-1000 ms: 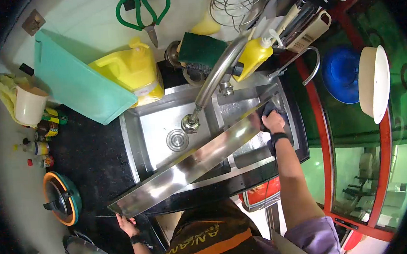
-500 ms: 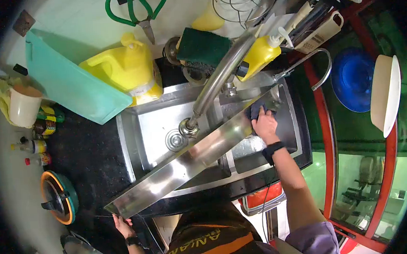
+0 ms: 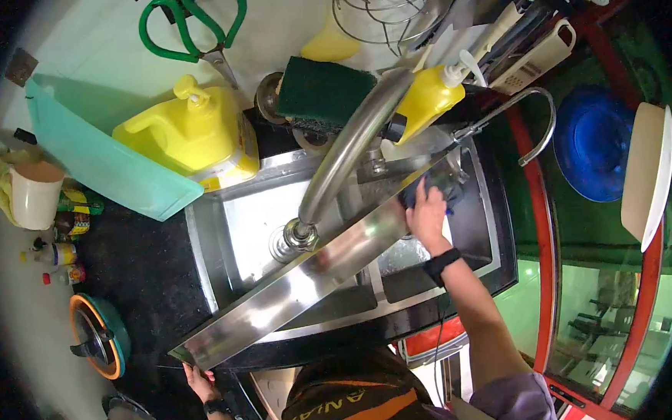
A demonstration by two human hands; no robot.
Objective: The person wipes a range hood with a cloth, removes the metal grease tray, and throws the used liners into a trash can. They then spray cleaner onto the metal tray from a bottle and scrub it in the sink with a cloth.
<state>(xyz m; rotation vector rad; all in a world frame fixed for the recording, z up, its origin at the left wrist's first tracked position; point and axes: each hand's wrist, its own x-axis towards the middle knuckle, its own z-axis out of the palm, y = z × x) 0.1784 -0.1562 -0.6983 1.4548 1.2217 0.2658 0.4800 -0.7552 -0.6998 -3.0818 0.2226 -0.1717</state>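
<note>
The right hand (image 3: 427,218), closed over a dark cloth (image 3: 449,194), has slid inward along the metal panel (image 3: 302,285) slanting across the sink (image 3: 263,208) below it, bringing the cloth onto a stretch nearer the left hand (image 3: 201,384), which stays clamped on the panel's opposite end.

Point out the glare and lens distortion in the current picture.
Head view: bright glare spots on the metal panel; head view: the left basin's floor looks washed-out white; head view: the red window frame and the sink's front rim appear bowed; head view: corners fall to black.
</note>
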